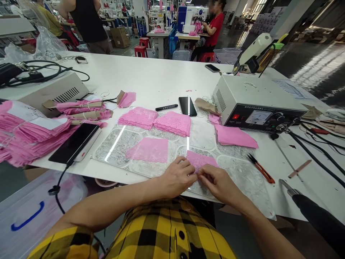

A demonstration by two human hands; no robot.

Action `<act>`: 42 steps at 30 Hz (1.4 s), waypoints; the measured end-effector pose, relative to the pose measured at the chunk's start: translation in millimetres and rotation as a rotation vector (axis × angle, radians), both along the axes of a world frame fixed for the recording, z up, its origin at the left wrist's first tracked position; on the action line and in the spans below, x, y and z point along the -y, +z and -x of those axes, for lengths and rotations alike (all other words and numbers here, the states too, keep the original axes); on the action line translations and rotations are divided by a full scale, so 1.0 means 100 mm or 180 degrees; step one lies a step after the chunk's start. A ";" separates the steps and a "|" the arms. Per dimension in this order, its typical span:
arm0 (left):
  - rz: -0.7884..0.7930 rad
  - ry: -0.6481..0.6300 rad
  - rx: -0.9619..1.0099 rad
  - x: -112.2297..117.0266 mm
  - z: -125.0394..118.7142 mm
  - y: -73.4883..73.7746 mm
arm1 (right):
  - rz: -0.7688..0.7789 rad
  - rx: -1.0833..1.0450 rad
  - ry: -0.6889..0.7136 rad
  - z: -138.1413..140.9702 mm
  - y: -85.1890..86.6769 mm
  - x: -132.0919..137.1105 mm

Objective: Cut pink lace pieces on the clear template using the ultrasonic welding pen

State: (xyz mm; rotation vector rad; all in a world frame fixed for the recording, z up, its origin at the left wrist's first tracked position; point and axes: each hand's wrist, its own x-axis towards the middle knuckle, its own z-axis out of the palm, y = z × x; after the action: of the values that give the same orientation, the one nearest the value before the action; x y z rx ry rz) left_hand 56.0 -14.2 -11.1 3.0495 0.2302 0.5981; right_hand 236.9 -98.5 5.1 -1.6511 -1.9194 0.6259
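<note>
Both hands are at the near edge of a patterned glass sheet (199,136), pinching a small pink lace fabric piece (202,159). My left hand (179,176) is closed, fingertips on the piece's near left edge. Close beside it, my right hand (219,182) pinches the near right edge. A flat pink lace piece (151,150) lies left of my hands. Behind it sit two piles of pink lace pieces, the left pile (138,118) and the right pile (172,123). A plain pink fabric stack (235,136) lies to the right.
A grey control box (258,100) with cables stands at right, near orange snips (261,168) and a black-handled tool (315,212). Pink bundles (35,133) and a tablet (75,144) lie left. Behind them are a marker (166,107) and phone (188,106). Other people work beyond the table.
</note>
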 end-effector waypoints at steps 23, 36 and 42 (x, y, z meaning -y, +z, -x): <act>0.0158 0.0107 0.0238 0.00 -0.01 -0.04 | 0.0548 -0.0641 -0.0250 0.01 0.04 -0.10; 0.0405 -0.0163 0.0296 -0.10 0.19 0.10 | -0.0005 -0.0007 -0.0823 -0.37 0.12 0.56; 0.0194 0.0037 -0.0013 -0.04 0.30 0.08 | -0.0875 0.0549 -0.1079 -0.44 -0.17 0.64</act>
State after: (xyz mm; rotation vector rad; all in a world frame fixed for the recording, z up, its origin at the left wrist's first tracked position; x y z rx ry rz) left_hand 25.7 -10.6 -2.7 2.9931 0.2614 0.5745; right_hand 280.7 -162.7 -12.1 -1.8343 -1.6892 0.0841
